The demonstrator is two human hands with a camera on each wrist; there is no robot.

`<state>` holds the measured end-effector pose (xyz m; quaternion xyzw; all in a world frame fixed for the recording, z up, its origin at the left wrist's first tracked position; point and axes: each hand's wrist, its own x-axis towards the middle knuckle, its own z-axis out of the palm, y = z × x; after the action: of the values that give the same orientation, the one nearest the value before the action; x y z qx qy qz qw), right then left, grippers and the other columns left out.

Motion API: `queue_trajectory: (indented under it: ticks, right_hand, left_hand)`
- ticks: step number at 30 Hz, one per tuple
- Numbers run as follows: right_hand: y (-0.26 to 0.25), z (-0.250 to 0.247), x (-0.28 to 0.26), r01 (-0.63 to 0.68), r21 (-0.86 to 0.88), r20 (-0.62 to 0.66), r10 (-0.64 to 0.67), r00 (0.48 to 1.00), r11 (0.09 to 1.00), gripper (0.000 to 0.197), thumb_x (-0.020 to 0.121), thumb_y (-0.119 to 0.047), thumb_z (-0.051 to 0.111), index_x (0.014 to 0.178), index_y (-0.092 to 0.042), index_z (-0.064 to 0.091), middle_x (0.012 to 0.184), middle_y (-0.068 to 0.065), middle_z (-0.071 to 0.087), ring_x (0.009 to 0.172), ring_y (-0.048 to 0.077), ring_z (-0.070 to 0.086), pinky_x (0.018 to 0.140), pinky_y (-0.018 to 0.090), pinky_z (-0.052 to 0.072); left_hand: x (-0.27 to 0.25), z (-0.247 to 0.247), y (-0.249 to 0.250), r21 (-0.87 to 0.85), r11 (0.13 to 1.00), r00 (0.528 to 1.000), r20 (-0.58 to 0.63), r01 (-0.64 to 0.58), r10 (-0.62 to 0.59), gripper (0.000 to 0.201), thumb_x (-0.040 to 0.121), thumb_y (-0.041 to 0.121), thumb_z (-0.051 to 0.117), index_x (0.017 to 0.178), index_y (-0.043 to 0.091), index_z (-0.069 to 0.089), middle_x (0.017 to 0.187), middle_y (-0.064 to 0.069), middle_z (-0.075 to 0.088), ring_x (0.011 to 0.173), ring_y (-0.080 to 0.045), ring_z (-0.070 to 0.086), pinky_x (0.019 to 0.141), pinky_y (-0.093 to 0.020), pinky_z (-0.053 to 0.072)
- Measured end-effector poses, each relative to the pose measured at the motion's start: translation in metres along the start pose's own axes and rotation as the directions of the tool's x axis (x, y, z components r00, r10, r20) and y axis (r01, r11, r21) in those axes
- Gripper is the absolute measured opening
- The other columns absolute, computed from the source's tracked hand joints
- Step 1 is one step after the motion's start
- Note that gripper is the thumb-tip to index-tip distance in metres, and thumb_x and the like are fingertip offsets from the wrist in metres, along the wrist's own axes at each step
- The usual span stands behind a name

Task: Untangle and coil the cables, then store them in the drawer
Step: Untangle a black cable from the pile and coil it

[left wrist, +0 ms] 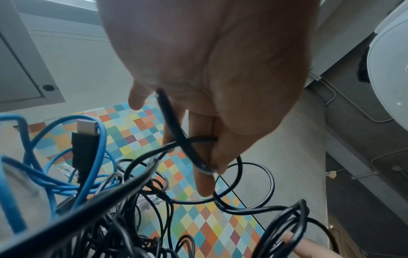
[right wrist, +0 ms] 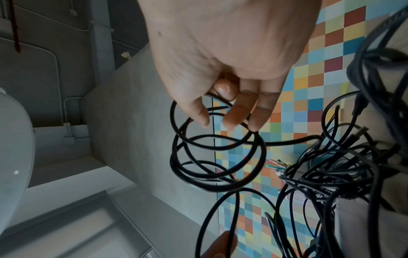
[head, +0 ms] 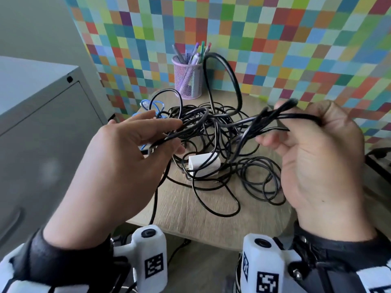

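A tangle of black cables (head: pixel 211 132) lies on the small wooden table (head: pixel 186 214), with a white power adapter (head: pixel 203 164) and a blue cable (head: pixel 153 105) caught in it. My right hand (head: pixel 281 125) is raised over the table and grips several coiled loops of one black cable (right wrist: pixel 218 153). A strand of that cable (left wrist: pixel 176 132) runs across to my left hand (head: pixel 177 136), where thumb and fingers (left wrist: pixel 205 185) pinch it. A black HDMI plug (left wrist: pixel 85 144) hangs among the blue loops (left wrist: pixel 95 167).
A pink mesh pen cup (head: pixel 187 79) stands at the back of the table against the chequered wall. A grey metal drawer cabinet (head: pixel 42 123) stands to the left, its drawers closed. One thick black cable loop (head: pixel 228 77) arches high beside the cup.
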<state>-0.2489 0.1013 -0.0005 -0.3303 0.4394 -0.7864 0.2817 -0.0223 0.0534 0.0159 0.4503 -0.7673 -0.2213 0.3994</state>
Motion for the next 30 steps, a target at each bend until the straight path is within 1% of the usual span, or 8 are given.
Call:
queue_trajectory:
  ticks: [4,7,11,14,19,23,25,30]
  right_hand:
    - [0.005,-0.001,0.000,0.002,-0.066,0.023,-0.001,1.000,0.998,0.021,0.084,-0.012,0.075,0.068,-0.018,0.062,0.068,0.001,0.071,0.079,0.029,0.074,0.078,0.046,0.062]
    - [0.005,0.001,-0.002,-0.031,-0.094,0.075,0.038,0.996,0.995,0.017,0.086,-0.021,0.075,0.069,-0.021,0.075,0.085,0.007,0.077,0.087,0.028,0.073,0.078,0.041,0.060]
    - [0.001,0.003,-0.003,-0.020,-0.090,0.069,0.027,0.997,0.996,0.008,0.087,-0.014,0.068,0.086,-0.020,0.063,0.086,0.008,0.064,0.081,0.023,0.064,0.075,0.047,0.061]
    - [-0.004,0.003,-0.004,-0.031,-0.087,0.153,0.044,0.987,0.996,0.036,0.085,-0.005,0.054,0.116,-0.020,0.063,0.103,0.012,0.059,0.099,0.026,0.063,0.086,0.055,0.062]
    - [-0.004,0.000,-0.008,0.079,-0.266,0.419,0.041,0.907,0.961,0.055,0.078,-0.001,0.053,0.119,-0.030,0.074,0.127,-0.009,0.064,0.122,0.010,0.060,0.108,0.047,0.050]
    - [0.006,-0.004,-0.008,0.271,-0.490,0.442,-0.032,0.896,0.828,0.054,0.089,0.009,0.068,0.110,-0.039,0.075,0.147,-0.006,0.050,0.144,0.000,0.043,0.103,0.011,0.045]
    - [0.006,-0.005,-0.005,0.296,-0.513,0.380,-0.096,0.920,0.805,0.042,0.089,0.003,0.071,0.098,-0.039,0.075,0.138,-0.012,0.058,0.133,0.005,0.056,0.100,0.017,0.050]
    - [0.002,-0.013,0.004,0.289,-0.370,0.226,-0.216,0.950,0.883,0.030,0.091,-0.004,0.062,0.092,-0.033,0.068,0.107,-0.006,0.073,0.099,0.029,0.072,0.090,0.059,0.059]
  left_hand:
    - [0.001,0.001,-0.001,0.067,0.998,0.999,0.044,-0.005,0.002,0.021,0.088,0.028,0.069,0.094,0.046,0.076,0.112,0.025,0.070,0.120,0.012,0.056,0.090,0.002,0.035]
    - [0.000,0.001,-0.001,0.061,0.998,0.997,0.072,-0.028,0.023,0.027,0.091,0.019,0.067,0.089,0.045,0.072,0.105,0.023,0.068,0.105,0.007,0.062,0.078,0.002,0.035]
    - [0.000,0.002,-0.002,0.009,1.000,0.999,0.035,-0.028,0.028,0.025,0.095,0.015,0.061,0.103,0.034,0.074,0.088,0.021,0.070,0.084,0.011,0.061,0.070,0.000,0.037]
    - [0.001,0.004,-0.002,-0.015,1.000,1.000,-0.007,0.004,-0.004,0.023,0.097,0.018,0.058,0.106,0.034,0.073,0.084,0.023,0.069,0.076,0.002,0.061,0.063,-0.002,0.038]
    - [0.000,0.008,-0.002,-0.104,0.995,0.996,-0.085,-0.008,-0.001,0.023,0.102,0.016,0.056,0.110,0.032,0.072,0.083,0.014,0.071,0.070,-0.001,0.060,0.062,-0.006,0.038]
    - [0.004,0.007,-0.005,-0.303,0.950,0.976,-0.216,-0.074,0.007,0.023,0.104,0.016,0.053,0.115,0.025,0.071,0.088,0.004,0.073,0.083,-0.009,0.065,0.082,-0.025,0.051]
    - [0.005,0.006,-0.006,-0.353,0.930,0.962,-0.272,-0.100,0.000,0.023,0.103,0.018,0.052,0.115,0.027,0.071,0.093,0.004,0.074,0.090,-0.014,0.066,0.094,-0.040,0.055]
    - [0.006,0.002,-0.010,-0.350,0.936,0.973,-0.225,-0.025,-0.058,0.025,0.097,0.023,0.062,0.115,0.039,0.069,0.105,0.003,0.075,0.106,-0.015,0.070,0.105,-0.043,0.050]
